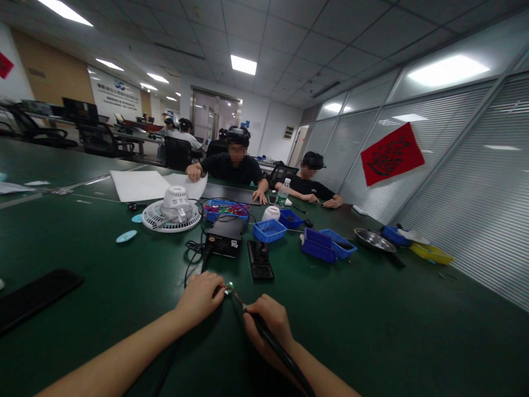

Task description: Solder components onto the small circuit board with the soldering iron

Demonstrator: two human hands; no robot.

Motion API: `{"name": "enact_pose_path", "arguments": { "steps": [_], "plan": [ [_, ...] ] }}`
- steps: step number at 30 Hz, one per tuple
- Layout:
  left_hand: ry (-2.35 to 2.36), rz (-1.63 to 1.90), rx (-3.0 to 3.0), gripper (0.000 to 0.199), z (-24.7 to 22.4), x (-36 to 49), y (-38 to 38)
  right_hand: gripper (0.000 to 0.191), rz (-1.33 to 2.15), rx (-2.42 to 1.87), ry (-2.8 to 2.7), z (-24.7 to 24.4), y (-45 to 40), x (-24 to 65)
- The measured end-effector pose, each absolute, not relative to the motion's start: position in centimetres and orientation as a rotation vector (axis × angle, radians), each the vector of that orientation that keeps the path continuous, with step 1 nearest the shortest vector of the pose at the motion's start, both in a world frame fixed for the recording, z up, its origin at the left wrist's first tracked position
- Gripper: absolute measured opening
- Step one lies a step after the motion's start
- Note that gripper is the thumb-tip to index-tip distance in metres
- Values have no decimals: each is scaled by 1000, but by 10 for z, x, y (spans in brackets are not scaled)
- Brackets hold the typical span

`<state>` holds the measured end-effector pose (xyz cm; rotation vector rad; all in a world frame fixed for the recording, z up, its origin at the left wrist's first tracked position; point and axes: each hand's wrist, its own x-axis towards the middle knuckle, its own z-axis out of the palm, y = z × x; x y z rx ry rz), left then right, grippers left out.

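My left hand (202, 296) is closed near the middle of the green table (351, 320), its fingertips pinching the wires at the edge of a small green circuit board (229, 286). My right hand (269, 321) is wrapped round a soldering iron (260, 325) with a thick black cord trailing toward me. The iron's tip points up and left and meets or nearly meets the board; the exact contact is too small to tell. Just beyond my hands lies a black iron stand (260, 260), with a black power unit (224, 237) to its left.
Behind the power unit is a blue bin of red wires (227, 209). A white fan (176, 207) stands left of it. Blue bins (318, 245), a metal bowl (375, 240) and a bottle (282, 193) are farther right. Two people sit opposite. A black pad (39, 295) lies left.
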<state>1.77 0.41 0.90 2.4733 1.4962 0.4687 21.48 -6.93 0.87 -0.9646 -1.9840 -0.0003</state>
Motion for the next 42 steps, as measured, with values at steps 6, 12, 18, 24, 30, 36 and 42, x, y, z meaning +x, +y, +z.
{"name": "enact_pose_path", "arguments": {
  "steps": [6, 12, 18, 24, 30, 36, 42],
  "plan": [
    [1517, 460, 2458, 21, 7, 18, 4, 7, -18, -970, -1988, 10, -69, 214],
    [1453, 438, 2491, 21, 6, 16, 6, 9, 16, -941, -1941, 14, -70, 213],
    [1411, 457, 2505, 18, 9, 16, 5, 6, 184, -1020, -1792, 14, -73, 214],
    [1369, 451, 2515, 18, 11, 15, 4, 6, 324, -1114, -1735, 12, -73, 213],
    [1370, 453, 2513, 20, 9, 15, 4, 7, 475, -1190, -1686, 18, -72, 215],
    [1390, 442, 2501, 21, 10, 17, 4, 10, 631, -1265, -1620, 21, -64, 220],
    [1429, 437, 2482, 22, 12, 17, 3, 11, 677, -1288, -1607, 22, -63, 221]
  ]
}}
